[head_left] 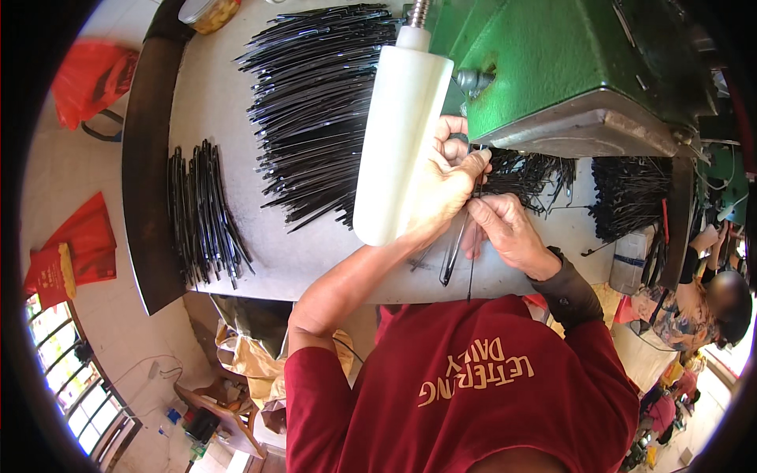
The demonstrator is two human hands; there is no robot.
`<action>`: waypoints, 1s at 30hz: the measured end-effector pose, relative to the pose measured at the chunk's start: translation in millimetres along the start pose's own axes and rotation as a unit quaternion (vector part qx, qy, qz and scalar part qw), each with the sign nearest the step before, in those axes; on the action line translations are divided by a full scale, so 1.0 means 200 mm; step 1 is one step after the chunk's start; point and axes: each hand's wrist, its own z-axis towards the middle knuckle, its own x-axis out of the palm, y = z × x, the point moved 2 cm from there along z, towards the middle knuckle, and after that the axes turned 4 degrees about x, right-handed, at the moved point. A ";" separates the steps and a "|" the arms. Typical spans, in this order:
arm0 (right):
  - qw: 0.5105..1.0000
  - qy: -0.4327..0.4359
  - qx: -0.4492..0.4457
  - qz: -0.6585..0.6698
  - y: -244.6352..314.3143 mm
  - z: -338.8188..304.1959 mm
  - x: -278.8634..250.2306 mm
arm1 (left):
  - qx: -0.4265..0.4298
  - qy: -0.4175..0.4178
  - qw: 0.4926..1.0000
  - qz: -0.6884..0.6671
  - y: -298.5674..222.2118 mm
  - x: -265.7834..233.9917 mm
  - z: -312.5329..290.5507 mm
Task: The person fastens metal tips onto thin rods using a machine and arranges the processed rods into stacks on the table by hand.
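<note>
At the lower edge of a green machine head [544, 87], my left hand [451, 177] is closed, thumb and fingers pinching the upper part of a thin black metal rib [453, 260]. Just below and to the right, my right hand [509, 230] pinches the same slender piece, its fingers nearly touching the left ones. The lower end of the rib hangs toward my shirt, with a second thin black rod [471, 272] alongside. The machine and my fingers hide the upper ends. A white cylinder [402, 150] on a coiled metal neck covers part of my left hand.
A large pile of black ribs [319, 110] spreads over the grey table [276, 268], with a smaller bundle [205, 217] leftward. More black pieces [631, 189] lie right of the machine, near a clear plastic container [629, 260]. Another person [682, 307] sits far right.
</note>
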 end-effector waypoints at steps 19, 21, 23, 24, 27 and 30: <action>0.996 -0.032 -0.020 0.075 0.03 0.02 0.02 | -0.008 -0.006 0.998 -0.064 0.01 0.01 0.07; 0.979 -0.016 0.042 0.198 0.05 -0.01 0.04 | -0.057 0.025 0.998 -0.034 0.00 0.02 0.07; 0.974 -0.031 0.037 0.221 0.05 -0.01 0.07 | -0.070 0.002 0.998 -0.005 -0.07 0.06 0.05; 0.974 -0.041 0.013 0.224 0.03 0.00 0.08 | -0.063 0.003 0.998 0.008 -0.06 0.06 0.04; 0.979 -0.066 -0.045 0.187 -0.04 0.03 0.11 | -0.010 -0.002 0.998 0.060 -0.02 0.07 0.05; 0.973 -0.170 -0.075 0.138 -0.05 0.03 0.16 | 0.014 0.013 0.996 0.089 -0.05 0.08 0.05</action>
